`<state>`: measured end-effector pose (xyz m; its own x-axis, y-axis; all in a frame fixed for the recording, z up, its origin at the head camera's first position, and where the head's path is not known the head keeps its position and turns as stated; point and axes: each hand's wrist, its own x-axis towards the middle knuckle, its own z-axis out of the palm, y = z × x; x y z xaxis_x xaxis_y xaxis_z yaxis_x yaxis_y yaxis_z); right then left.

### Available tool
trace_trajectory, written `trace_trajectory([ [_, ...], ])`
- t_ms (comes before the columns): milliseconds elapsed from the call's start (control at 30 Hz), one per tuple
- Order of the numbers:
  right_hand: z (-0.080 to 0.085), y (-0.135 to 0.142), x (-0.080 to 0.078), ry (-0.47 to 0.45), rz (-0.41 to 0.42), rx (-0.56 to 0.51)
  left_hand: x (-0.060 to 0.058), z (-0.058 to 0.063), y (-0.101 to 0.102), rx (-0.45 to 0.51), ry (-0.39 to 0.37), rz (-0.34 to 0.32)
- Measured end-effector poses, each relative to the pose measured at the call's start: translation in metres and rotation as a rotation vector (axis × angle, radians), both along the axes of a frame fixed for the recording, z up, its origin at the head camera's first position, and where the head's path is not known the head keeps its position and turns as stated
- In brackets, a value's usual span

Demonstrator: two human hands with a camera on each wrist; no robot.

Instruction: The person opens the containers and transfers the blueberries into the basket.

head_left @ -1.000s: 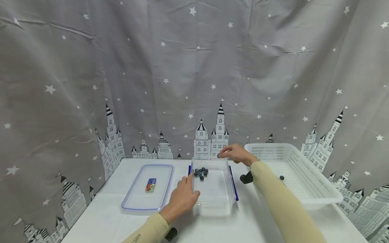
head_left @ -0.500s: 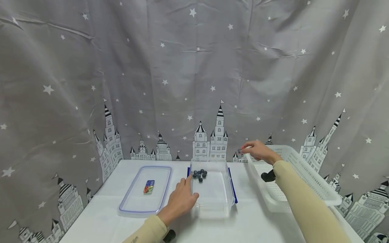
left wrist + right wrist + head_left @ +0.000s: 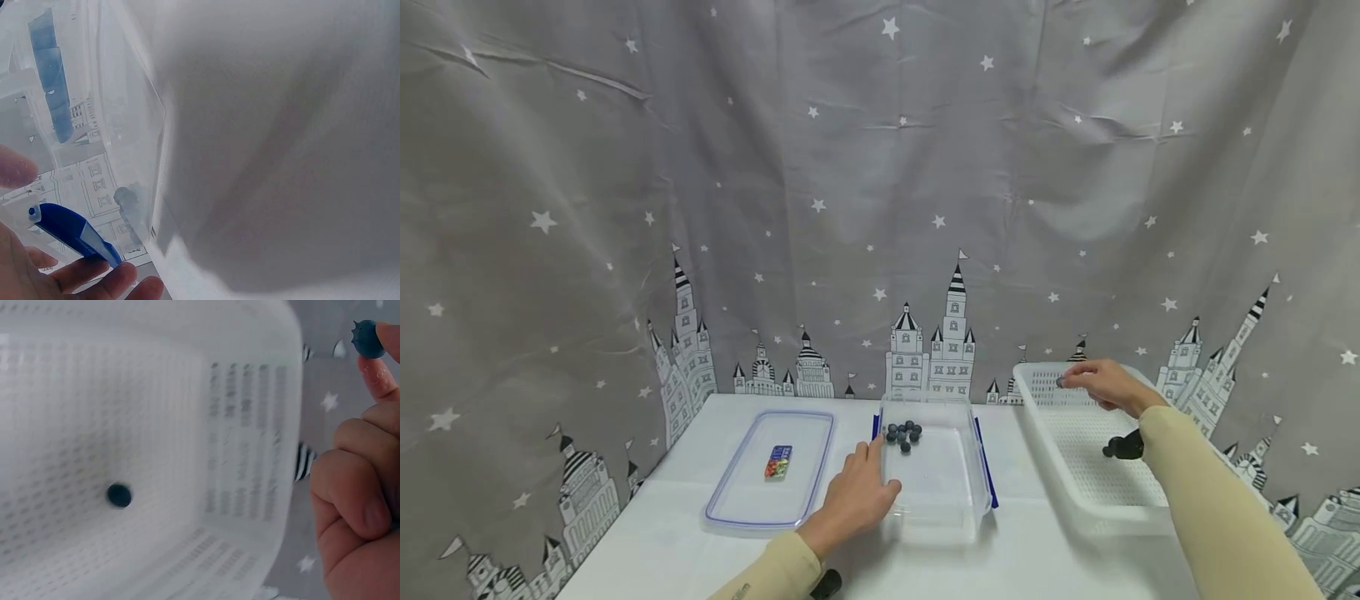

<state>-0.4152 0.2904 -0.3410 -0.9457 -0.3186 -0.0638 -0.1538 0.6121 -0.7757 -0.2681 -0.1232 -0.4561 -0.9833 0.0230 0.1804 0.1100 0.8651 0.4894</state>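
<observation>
My right hand [image 3: 1105, 385] is raised over the back of a white perforated basket [image 3: 1060, 467]. It pinches a blueberry [image 3: 367, 339] between thumb and fingertip. A second blueberry [image 3: 119, 495] lies on the basket floor in the right wrist view. My left hand [image 3: 859, 492] rests at the left side of a clear plastic container [image 3: 936, 487], its index finger along the rim and its thumb apart. In the left wrist view, fingertips touch a blue latch [image 3: 69, 228] hanging from that container. Several blueberries [image 3: 902, 433] cluster inside, towards the back left.
A clear lid [image 3: 748, 500] with a blue seal and a small colourful label [image 3: 778, 462] lies flat to the left. A strip of white table [image 3: 1022, 500] separates container and basket. Behind the table hangs a grey curtain [image 3: 850, 167] printed with stars and castles.
The right hand has moved rightward from the container's back edge to above the basket, with the blueberry still pinched. The left hand has stayed at the container's side.
</observation>
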Motion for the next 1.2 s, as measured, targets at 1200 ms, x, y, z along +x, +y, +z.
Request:
trace_trajectory([
  [1200,-0.05,0.045,0.014,-0.201,-0.093,0.282,0.001,-0.001,0.001,0.004,-0.017,0.017],
])
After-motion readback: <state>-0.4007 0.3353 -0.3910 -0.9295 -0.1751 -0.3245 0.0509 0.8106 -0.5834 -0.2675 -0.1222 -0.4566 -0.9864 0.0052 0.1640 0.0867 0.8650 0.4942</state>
